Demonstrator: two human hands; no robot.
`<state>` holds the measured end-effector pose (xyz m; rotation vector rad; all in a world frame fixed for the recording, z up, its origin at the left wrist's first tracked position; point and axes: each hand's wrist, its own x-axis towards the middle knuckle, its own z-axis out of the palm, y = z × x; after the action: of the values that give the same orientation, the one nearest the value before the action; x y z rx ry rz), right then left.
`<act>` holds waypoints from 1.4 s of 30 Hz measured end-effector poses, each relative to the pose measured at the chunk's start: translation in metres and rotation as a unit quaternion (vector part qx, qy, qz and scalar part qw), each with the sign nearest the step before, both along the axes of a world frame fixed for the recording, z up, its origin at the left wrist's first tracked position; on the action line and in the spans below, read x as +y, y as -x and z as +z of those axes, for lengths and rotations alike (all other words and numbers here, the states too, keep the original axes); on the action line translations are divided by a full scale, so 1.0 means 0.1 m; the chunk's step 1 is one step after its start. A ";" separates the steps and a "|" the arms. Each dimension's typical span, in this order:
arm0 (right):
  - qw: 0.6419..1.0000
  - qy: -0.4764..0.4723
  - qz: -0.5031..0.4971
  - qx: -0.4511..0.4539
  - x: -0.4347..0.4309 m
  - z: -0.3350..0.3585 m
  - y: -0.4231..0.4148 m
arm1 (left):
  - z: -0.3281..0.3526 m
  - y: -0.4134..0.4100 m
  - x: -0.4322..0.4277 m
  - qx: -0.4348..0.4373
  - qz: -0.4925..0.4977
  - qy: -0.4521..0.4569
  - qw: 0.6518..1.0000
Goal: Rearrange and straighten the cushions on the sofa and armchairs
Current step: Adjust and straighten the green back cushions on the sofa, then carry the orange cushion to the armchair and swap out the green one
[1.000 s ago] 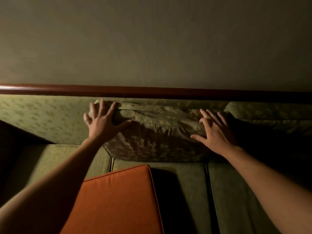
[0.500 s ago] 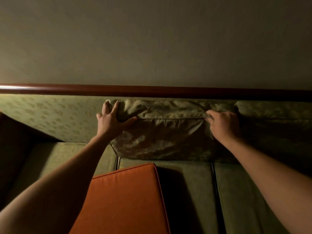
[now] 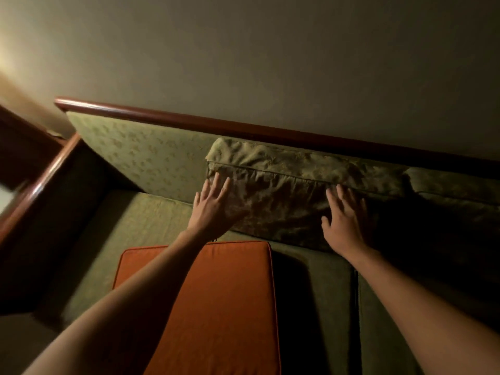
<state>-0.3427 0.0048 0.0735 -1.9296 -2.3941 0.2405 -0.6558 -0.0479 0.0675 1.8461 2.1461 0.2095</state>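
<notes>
Patting and smoothing the green patterned back cushion (image 3: 292, 190) into place against the sofa backrest (image 3: 140, 155), judging by both palms laid flat on its front face

Left hand (image 3: 213, 204) spread wide open on the cushion's lower left corner, fingers fanned, gripping nothing; right hand (image 3: 345, 215) likewise open and flat near the lower right, holding nothing, only pressing

Cushion standing on the seat (image 3: 151, 220), leaning back under the wooden top rail (image 3: 243, 125), just beside a second green cushion (image 3: 454, 190) to the right, which sits deep in shadow

Long axis running left to right along the backrest, parallel to the rail; piped seam and top edge facing up, front face toward the camera, lower edge resting on the seat

Best done, probably, with even pressure from both palms, pushing back and slightly down so the bottom edge seats in the crease, then sweeping outward to flatten the wrinkles along the top seam

Worth checking the left corner, which looks rumpled and a little proud of the backrest

Orange cushion (image 3: 216, 307) lying flat on the seat in front, under the left forearm, apparently still to be placed
</notes>
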 end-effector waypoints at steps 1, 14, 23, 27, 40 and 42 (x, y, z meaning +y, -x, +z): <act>1.000 0.017 0.009 0.019 -0.12 -0.01 0.07 | 0.00 0.02 -0.17 -0.002 0.010 0.010 1.000; 0.965 0.208 0.144 0.074 -1.56 0.05 0.84 | 0.31 0.08 -2.73 -0.015 0.200 0.131 0.971; 0.953 0.262 0.147 0.044 -2.08 -0.36 1.38 | -0.12 0.72 -3.52 -0.035 0.225 0.179 0.957; 0.951 0.292 0.100 0.030 -2.15 -0.79 1.56 | -0.57 1.18 -3.52 -0.047 0.201 0.206 0.956; 0.960 0.271 0.056 -0.030 -1.54 -2.13 1.71 | -2.02 2.38 -2.91 -0.180 0.296 0.140 0.928; 0.967 0.251 0.036 0.011 -1.40 -2.23 1.72 | -2.15 2.47 -2.75 -0.228 0.330 0.111 0.909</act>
<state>-0.5144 -0.1353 -0.1493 -1.9921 -2.5725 0.9503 -0.9026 -0.3234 -0.1470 0.7862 2.2358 0.4640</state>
